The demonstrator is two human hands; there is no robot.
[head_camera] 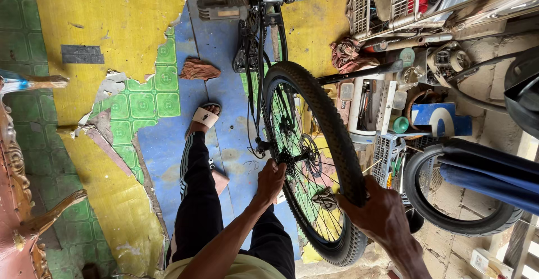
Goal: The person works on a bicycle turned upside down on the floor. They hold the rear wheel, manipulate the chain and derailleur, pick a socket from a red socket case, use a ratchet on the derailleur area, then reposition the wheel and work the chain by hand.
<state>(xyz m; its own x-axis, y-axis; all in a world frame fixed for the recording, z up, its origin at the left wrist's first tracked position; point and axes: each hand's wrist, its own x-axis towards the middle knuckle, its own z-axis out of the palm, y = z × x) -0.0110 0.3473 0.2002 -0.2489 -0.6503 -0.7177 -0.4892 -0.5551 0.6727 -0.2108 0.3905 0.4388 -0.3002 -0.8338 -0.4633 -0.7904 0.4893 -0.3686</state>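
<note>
Right hand (375,209) comes first, closest to the lens, wrapped over the knobby tyre of the bicycle wheel (331,127) with fingers curled onto the tread. That's a full, closed grip on the rim's outer edge. Across from it, the left hand (271,179) is down at the centre of the wheel, pressed against the hub (291,155) where the spokes meet; the fingers look bunched around something there, though whether they pinch a nut or simply brace the axle, I can't tell.

Now the geometry: the wheel stands on edge, its plane running away from the person, so the long line of the tyre stretches forward from the right hand toward the bike frame (259,37). The hub sits just beyond the left fingertips and inward from the right palm, so the left hand is the nearer one to the axle, the right the nearer to the tread.

Beyond the left hand, a sandalled foot (204,117) rests on the peeling blue and yellow floor (120,26). Out past the right hand, a second loose tyre (449,214) leans by cluttered crates (393,4).
</note>
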